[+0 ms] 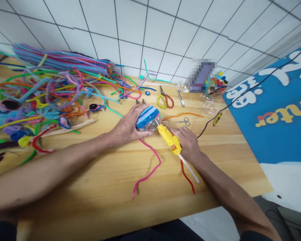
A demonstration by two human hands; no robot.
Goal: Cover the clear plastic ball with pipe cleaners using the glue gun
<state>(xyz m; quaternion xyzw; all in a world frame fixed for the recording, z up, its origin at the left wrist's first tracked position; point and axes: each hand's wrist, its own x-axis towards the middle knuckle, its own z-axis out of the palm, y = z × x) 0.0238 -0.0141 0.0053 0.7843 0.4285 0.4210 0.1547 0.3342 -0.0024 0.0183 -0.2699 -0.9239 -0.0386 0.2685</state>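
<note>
My left hand [131, 125] is wrapped round a clear plastic ball [147, 118] partly covered with blue, purple and pink pipe cleaners. A yellow hot glue gun [170, 136] sits in my right hand [187, 139], its nozzle at the ball's bare right side. A clear glue stick [189, 168] sticks out of the gun's back end. From beneath the ball a pink pipe cleaner [154, 154] trails toward me over the table. A red pipe cleaner [187, 179] lies below my right hand.
Loose pipe cleaners [52, 87] heap up at left, before a thick bundle [65, 63]. Red-and-yellow scissors [165, 98], small scissors [184, 121], an orange pipe cleaner [183, 114] and a yellow cutter [217, 119] lie beyond my hands. A black cord [230, 104] runs across the right side.
</note>
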